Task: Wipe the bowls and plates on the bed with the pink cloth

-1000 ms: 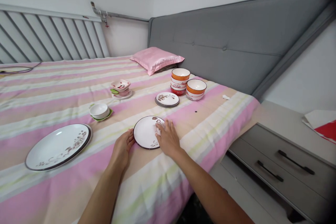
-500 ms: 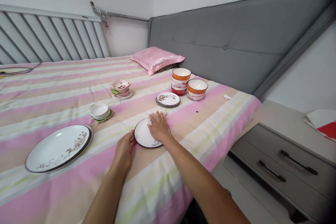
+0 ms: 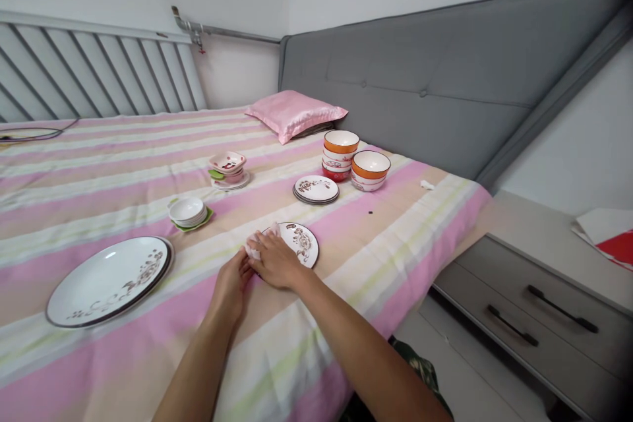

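Observation:
A small white plate (image 3: 307, 246) with a dark rim and brown flower pattern lies on the bed near its front edge. My left hand (image 3: 234, 282) holds the plate's left rim, its fingers partly hidden by the other hand. Over the left part of the plate, my right hand (image 3: 274, 260) presses a crumpled white tissue (image 3: 254, 249) to the surface, fingers bent over it. Just beyond is a stack of matching small plates (image 3: 316, 188). To the left lie larger oval plates (image 3: 111, 280), stacked, with the same brown pattern.
Stacked bowls (image 3: 341, 155) and a second bowl stack (image 3: 370, 170) stand near the headboard (image 3: 405, 79). Small white dishes (image 3: 188, 211) and pink dishes (image 3: 228, 168) sit left of centre. A pink pillow (image 3: 297, 112) is behind; a drawer cabinet (image 3: 544, 297) stands at right.
My right hand has slid left across the plate with the tissue, from its upper middle to its left rim, uncovering the flower pattern on the right. My left hand stays at the rim.

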A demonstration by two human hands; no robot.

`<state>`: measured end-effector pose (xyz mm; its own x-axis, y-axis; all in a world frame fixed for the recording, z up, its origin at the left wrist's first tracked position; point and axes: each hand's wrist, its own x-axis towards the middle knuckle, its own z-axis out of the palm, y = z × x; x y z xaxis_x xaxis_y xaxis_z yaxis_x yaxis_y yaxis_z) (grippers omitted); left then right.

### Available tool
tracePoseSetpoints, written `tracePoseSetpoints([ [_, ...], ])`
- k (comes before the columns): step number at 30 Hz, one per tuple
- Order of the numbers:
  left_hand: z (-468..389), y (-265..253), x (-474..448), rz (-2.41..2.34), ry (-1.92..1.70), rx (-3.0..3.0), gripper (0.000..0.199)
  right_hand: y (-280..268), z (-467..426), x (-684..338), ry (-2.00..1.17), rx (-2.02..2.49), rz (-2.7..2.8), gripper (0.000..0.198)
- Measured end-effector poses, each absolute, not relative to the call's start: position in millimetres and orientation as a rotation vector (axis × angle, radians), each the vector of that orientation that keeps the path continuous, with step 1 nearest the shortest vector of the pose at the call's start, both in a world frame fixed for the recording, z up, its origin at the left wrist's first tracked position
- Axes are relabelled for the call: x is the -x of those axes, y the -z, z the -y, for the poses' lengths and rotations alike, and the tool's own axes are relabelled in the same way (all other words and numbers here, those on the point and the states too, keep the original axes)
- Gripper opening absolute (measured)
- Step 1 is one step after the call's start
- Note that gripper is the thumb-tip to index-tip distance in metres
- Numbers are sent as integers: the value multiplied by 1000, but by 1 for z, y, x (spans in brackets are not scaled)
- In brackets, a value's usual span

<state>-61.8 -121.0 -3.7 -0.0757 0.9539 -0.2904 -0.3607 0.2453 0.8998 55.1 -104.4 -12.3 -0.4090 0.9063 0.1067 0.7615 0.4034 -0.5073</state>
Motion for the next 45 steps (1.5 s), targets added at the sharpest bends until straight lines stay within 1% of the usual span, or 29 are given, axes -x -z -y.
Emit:
tracePoseSetpoints([
  [5, 121, 4, 63, -1153, -1225, -663, 15, 6, 127, -62, -600, 1335, 2349, 52],
  [11, 119, 4, 65, -1206, -1224, -631, 16, 4, 155, -80, -574, 1269, 2377, 46],
  [17, 120, 1, 65, -1186, -1204, -657, 18, 4, 175, -105, -558, 1363, 2352, 45],
  [23, 121, -3, 63, -1198, -1209, -669, 18, 5, 184, -121, -512, 1531, 2253, 39],
  [32, 123, -5, 61, -1208, -1217, -672, 17, 20, 154, -123, -437, 1746, 2031, 42],
  [45, 121, 3, 63, -1206, -1234, -680, 15, 21, 90, -103, -460, 1871, 2044, 49],
])
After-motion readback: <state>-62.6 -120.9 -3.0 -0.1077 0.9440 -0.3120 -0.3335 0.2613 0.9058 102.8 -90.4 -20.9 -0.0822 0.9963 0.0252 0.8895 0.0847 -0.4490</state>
